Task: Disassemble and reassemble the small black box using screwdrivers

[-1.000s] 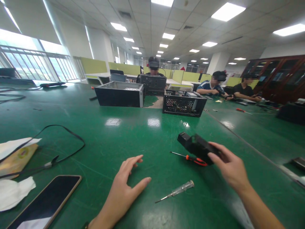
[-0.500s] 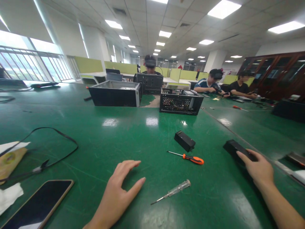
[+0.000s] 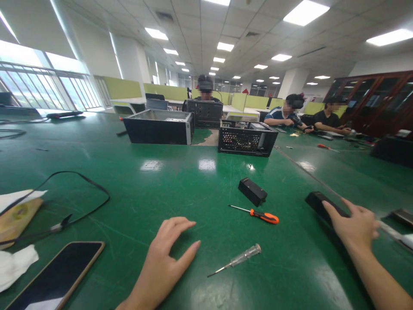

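My left hand (image 3: 166, 254) hovers over or rests on the green table (image 3: 180, 189), thumb and fingers apart, holding nothing. At the right, my right hand (image 3: 355, 224) is over the near end of a long black box (image 3: 318, 204); the thumb overlaps the box, while the other fingers are spread off its right side. Between the hands lie a clear-handled screwdriver (image 3: 241, 257), an orange-and-black screwdriver (image 3: 264, 216) and a smaller black box (image 3: 252, 191).
Two black computer cases (image 3: 158, 129) (image 3: 247, 140) stand farther back, with another dark case (image 3: 204, 113) behind them. A phone (image 3: 61, 275), tissue (image 3: 19, 265), yellow packet (image 3: 21, 215) and black strap (image 3: 93, 185) lie left. Several people sit at the far side.
The fingers of my right hand have loosened from around the black box and spread. My left hand keeps its pose. The whole view has shifted slightly.
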Available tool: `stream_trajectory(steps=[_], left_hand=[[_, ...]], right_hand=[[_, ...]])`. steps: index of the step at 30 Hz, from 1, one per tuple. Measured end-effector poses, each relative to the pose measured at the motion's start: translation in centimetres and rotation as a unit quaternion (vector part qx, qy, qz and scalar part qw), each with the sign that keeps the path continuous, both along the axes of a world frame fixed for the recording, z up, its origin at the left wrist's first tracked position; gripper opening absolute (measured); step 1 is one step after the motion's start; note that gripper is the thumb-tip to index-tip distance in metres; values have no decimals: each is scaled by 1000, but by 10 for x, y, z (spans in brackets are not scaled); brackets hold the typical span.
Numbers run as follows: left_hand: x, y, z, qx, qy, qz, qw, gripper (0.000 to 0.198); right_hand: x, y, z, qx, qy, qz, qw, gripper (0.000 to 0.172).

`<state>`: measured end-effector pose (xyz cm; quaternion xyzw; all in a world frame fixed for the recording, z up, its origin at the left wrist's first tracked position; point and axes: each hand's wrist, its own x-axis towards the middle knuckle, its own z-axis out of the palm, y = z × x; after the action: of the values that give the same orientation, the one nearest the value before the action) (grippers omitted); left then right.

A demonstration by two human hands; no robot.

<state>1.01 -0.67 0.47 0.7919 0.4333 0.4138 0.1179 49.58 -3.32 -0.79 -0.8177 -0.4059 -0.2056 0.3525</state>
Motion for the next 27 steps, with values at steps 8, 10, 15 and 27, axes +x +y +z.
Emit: stream_trajectory(steps=[8,10,15,27], left_hand=[[0,-3,-1,15,10,-8,1000,22],[-1,-2,-1,18,12,-4,1000,22],[-3,0,-3,12,22,-1,1000,40],[3,2,-3,-43,64,-58,995,33]], right_hand=[[-122,83,16,-145,51,256,954,50],[-142,96,22,-160,58,289,942,42],[-187,66,46,-187,57,466,863,42],[-221,18,26,-202,70,605,767,46]])
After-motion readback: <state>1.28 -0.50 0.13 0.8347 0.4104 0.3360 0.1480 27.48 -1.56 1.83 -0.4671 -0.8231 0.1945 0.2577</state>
